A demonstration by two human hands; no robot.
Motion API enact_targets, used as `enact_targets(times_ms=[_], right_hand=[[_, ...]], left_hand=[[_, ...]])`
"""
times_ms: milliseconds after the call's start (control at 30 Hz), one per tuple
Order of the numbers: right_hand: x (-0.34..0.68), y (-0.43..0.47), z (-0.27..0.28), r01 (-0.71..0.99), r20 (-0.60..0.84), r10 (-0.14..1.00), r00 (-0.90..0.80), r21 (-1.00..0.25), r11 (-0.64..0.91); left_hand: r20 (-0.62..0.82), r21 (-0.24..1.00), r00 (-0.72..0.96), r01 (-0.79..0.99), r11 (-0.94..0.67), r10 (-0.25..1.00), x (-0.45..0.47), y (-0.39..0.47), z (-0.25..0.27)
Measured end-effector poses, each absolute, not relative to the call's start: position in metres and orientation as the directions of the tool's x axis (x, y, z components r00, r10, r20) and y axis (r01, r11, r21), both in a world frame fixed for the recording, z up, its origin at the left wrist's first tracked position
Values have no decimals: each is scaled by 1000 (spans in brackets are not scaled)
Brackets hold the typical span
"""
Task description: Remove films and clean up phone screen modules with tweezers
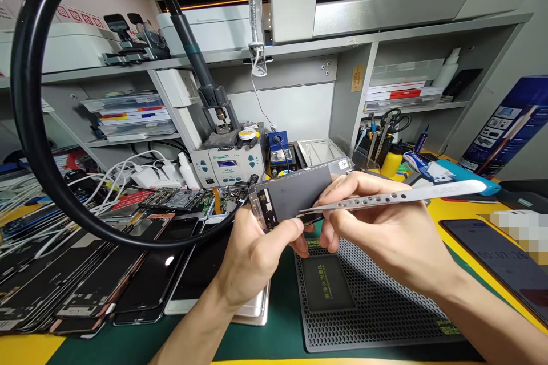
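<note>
A phone screen (pixel 293 191) is held up over the bench, tilted, its grey back facing me. A black strip with small cut-outs runs along its left end, and a small white label sits at the upper right corner. My left hand (pixel 257 254) grips the lower left of it, thumb lying along the near edge. In my right hand (pixel 372 222) are metal tweezers (pixel 402 197) with a row of holes, their tips over the panel close to my left thumb. Fingers of my right hand also touch the panel's near edge. Its underside is hidden.
Under my hands lies a grey honeycomb mat (pixel 368 302). Several phones and screens (pixel 98 279) crowd the left. A thick black hose (pixel 25 97) loops from a hot-air station (pixel 229 165). On the right lie a phone (pixel 496 262) and a blue spray can (pixel 509 125).
</note>
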State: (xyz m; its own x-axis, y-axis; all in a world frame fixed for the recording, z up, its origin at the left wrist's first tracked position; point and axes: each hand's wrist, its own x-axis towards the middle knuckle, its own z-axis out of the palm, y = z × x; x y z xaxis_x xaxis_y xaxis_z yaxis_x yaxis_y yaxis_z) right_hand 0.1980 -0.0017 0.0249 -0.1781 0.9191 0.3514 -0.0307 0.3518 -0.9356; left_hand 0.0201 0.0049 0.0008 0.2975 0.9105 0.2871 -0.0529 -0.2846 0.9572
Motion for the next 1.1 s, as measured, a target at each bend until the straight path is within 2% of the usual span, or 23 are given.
enact_targets(times_ms=[600,1100], right_hand=[[198,-1,25,-11,348,919,-188,-936,352],[196,-2,25,-38,410,889,-205,-911,412]], left_hand=[[278,959,332,-149,-241,901,21,4,-1],[283,959,355,-127,-254,891,22,2,5]])
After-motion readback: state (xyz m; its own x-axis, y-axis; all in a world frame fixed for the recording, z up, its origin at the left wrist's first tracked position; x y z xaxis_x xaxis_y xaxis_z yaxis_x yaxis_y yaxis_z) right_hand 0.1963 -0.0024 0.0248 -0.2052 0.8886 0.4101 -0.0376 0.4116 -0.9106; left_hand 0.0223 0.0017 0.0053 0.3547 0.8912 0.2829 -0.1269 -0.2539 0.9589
